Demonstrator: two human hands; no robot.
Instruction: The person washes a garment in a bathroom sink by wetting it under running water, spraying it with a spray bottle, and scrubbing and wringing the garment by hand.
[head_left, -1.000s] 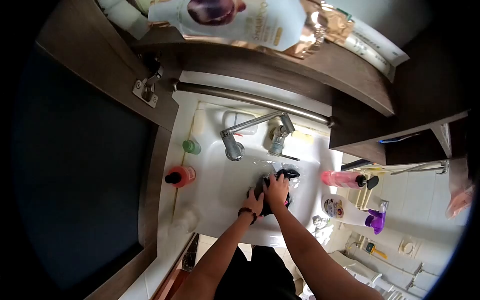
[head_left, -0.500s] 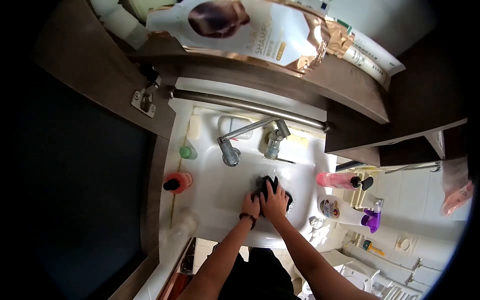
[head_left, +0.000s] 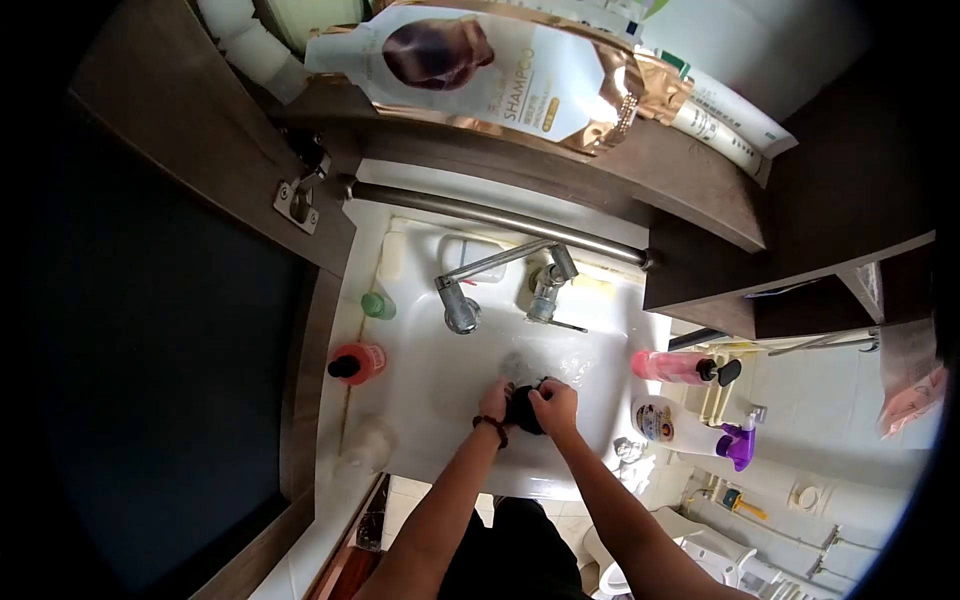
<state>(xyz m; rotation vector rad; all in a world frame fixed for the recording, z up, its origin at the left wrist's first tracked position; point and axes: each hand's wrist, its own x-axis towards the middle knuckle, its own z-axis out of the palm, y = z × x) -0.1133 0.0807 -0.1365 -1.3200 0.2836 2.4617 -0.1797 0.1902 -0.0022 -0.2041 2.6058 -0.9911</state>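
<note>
A bunched black cloth [head_left: 522, 410] is held low in the white sink [head_left: 420, 400], between my two hands. On its left side my left hand [head_left: 494, 402], with a dark beaded bracelet at the wrist, grips the edge. My right hand [head_left: 556, 406] is closed on the cloth's right side, thumb and fingers pinched together. Water with some foam [head_left: 570, 368] lies just beyond the cloth. The metal faucet [head_left: 543, 295] stands behind, its jointed spout [head_left: 462, 312] turned to the left.
Left of the basin stand a green-capped bottle [head_left: 377, 305] and a red bottle [head_left: 358, 363]. At the right are a pink pump bottle [head_left: 672, 367] and a purple-topped spray bottle [head_left: 690, 428]. A metal bar [head_left: 490, 215] and a shelf with a shampoo pouch [head_left: 480, 75] hang above.
Both hands were spread over the cloth; now their fingers are closed on it. The cloth is gathered into a smaller bunch and has moved nearer to me.
</note>
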